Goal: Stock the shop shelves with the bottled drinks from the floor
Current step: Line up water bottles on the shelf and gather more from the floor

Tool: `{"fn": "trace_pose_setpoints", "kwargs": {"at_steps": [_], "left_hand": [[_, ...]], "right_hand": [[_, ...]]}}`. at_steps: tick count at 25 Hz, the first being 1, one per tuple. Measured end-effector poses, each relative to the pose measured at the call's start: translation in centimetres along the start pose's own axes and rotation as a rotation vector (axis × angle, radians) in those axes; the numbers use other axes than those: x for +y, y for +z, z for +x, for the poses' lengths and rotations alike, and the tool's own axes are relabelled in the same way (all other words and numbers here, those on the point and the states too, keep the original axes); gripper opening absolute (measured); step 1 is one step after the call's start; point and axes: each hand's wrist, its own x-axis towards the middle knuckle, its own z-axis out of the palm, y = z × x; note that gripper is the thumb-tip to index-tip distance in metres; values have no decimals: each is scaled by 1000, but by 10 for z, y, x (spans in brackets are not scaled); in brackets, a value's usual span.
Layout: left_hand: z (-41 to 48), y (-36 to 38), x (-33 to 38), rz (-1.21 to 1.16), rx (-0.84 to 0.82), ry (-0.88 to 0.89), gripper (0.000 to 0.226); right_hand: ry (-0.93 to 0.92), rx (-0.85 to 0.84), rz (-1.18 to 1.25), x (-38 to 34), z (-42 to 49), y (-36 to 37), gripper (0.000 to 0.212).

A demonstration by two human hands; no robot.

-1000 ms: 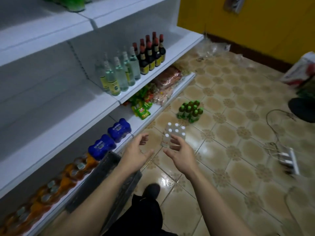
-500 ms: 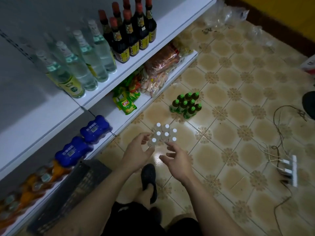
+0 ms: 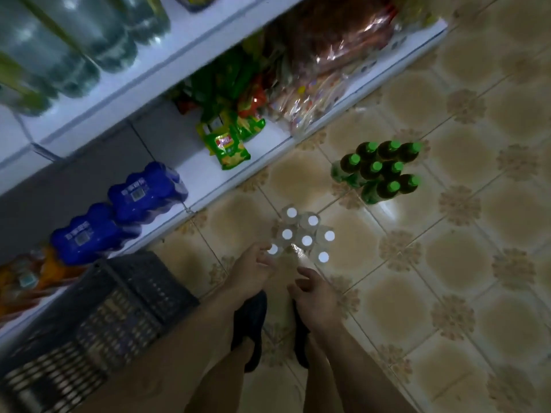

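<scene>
Reaching for the clear bottles on the floor
Left hand fingertips meet the nearest cap, grip unclear. Right hand is loosely curled and empty, just short of the cluster. The next move likely needs both hands closing round bottles.

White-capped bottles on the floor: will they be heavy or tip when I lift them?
Seven white-capped bottles cluster upright on the tiled floor, so together probably heavy if full. A glint between caps hints at plastic wrap; if so, likely slippery. If loose, a push could topple them.
</scene>
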Motion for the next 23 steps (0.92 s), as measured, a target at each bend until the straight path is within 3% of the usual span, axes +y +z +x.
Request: {"fn": "trace_pose_setpoints", "kwargs": {"at_steps": [3,6,10,13,18,23], "left_hand": [[63,22,-33,-44,50,-134,45],[115,40,-56,-118,51,-161,47],[166,61,-74,-512,-19,-371,46],[177,72,-83,-681,2,-420,39],[119,60,-76,-509,194,-309,28],[-9,2,-42,-659,277,-128,19]], "right_hand": [[39,-105,-55,45,55,20,41],[150,-154,58,87,90,38,39],[195,-89,168,113,113,36,26],[211,-59,168,112,126,23,25],[102,-120,-33,79,119,7,41],[-104,-291,-207,4,48,12,53]]}}
